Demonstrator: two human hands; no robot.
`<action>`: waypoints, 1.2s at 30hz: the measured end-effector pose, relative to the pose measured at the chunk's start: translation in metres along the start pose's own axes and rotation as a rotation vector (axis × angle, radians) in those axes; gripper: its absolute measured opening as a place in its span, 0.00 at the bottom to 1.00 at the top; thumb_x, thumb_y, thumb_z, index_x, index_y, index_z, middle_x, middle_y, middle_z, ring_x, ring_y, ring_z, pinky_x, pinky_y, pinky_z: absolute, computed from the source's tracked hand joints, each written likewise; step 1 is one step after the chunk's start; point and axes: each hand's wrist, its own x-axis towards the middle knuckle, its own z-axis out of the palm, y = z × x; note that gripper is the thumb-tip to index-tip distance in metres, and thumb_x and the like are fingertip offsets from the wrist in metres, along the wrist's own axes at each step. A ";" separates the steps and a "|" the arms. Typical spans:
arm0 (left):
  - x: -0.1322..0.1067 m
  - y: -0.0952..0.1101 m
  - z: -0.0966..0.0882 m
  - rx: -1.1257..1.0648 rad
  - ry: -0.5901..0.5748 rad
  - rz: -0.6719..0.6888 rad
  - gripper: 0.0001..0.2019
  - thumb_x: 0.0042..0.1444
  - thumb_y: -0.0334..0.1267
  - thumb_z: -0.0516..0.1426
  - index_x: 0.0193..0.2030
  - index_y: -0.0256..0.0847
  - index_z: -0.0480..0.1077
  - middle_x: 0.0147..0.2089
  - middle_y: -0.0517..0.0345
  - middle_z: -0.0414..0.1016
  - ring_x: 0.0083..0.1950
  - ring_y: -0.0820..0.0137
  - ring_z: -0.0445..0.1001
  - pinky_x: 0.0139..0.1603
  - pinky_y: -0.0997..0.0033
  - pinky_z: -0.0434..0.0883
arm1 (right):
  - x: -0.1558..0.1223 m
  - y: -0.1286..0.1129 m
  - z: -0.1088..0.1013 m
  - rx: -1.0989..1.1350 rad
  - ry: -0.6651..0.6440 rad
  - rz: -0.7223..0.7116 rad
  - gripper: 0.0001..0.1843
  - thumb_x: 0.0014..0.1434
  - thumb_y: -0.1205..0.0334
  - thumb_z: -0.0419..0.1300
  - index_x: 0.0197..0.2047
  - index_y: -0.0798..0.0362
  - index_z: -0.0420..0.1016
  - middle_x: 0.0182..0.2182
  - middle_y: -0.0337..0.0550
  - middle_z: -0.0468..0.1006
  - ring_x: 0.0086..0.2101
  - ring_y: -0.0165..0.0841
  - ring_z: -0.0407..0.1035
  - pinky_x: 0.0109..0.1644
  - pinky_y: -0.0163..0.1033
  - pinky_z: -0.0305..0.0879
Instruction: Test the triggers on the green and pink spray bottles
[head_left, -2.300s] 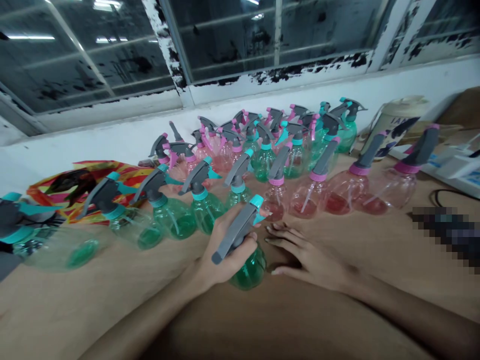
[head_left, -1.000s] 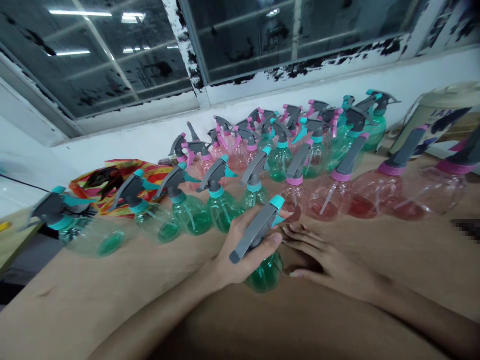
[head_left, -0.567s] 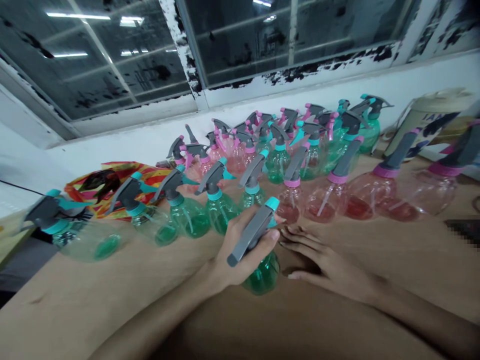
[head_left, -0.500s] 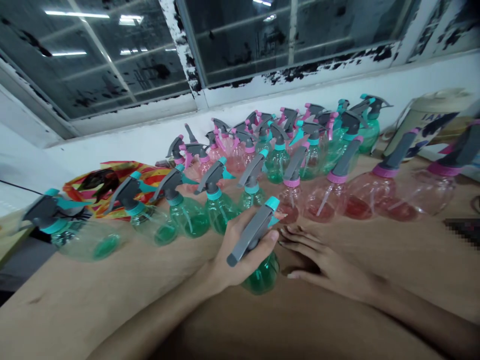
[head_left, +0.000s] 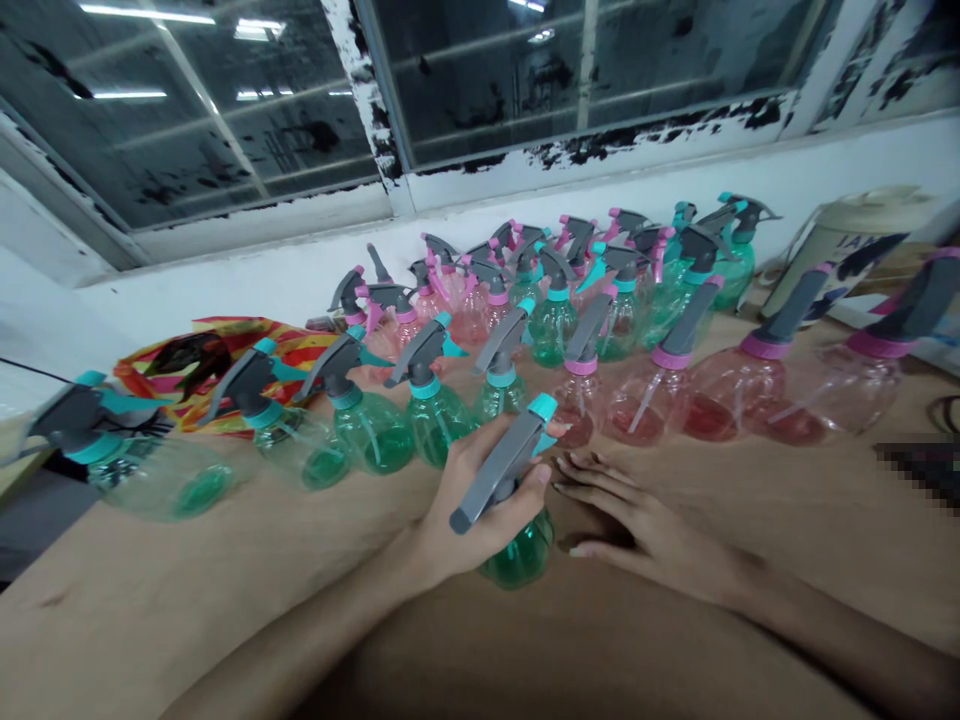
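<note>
My left hand [head_left: 480, 490] is wrapped round the neck of a green spray bottle [head_left: 517, 560] with a grey sprayer head and a turquoise nozzle. The bottle stands on the wooden table [head_left: 300, 580], its nozzle turned away from me. My right hand [head_left: 637, 510] rests on the tabletop just right of this bottle, fingers stretched out and holding nothing. Beyond my hands runs a row of spray bottles: green ones [head_left: 375, 430] with turquoise collars on the left, and pink ones [head_left: 645, 400] with pink collars on the right.
More pink and green spray bottles [head_left: 555, 325] crowd together near the wall. A red-and-yellow patterned bag [head_left: 217, 340] lies at the back left. At the back right stands a beige jug [head_left: 847, 240]. A pixelated dark object [head_left: 922, 470] lies at the right edge.
The view has shifted very slightly. Both hands and the held bottle keep nearly the same positions on the table.
</note>
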 end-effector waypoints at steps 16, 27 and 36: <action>0.000 -0.002 -0.006 0.073 -0.024 0.102 0.06 0.57 0.38 0.51 0.37 0.43 0.69 0.33 0.56 0.73 0.33 0.67 0.73 0.35 0.65 0.71 | 0.001 -0.001 -0.001 0.001 -0.004 0.007 0.33 0.58 0.44 0.56 0.64 0.43 0.57 0.64 0.40 0.60 0.63 0.41 0.50 0.66 0.55 0.49; 0.001 0.000 -0.001 0.006 -0.022 0.006 0.09 0.56 0.38 0.52 0.42 0.42 0.69 0.34 0.55 0.69 0.32 0.68 0.68 0.42 0.62 0.72 | 0.000 0.002 0.001 0.006 0.001 -0.009 0.33 0.58 0.44 0.56 0.65 0.42 0.56 0.63 0.40 0.60 0.63 0.41 0.50 0.66 0.55 0.47; 0.001 -0.003 0.000 -0.010 -0.025 -0.025 0.08 0.55 0.39 0.52 0.39 0.41 0.69 0.31 0.56 0.68 0.31 0.68 0.68 0.46 0.59 0.72 | 0.000 0.000 0.000 -0.024 -0.011 0.006 0.33 0.59 0.44 0.55 0.65 0.43 0.56 0.64 0.40 0.59 0.64 0.40 0.49 0.66 0.55 0.47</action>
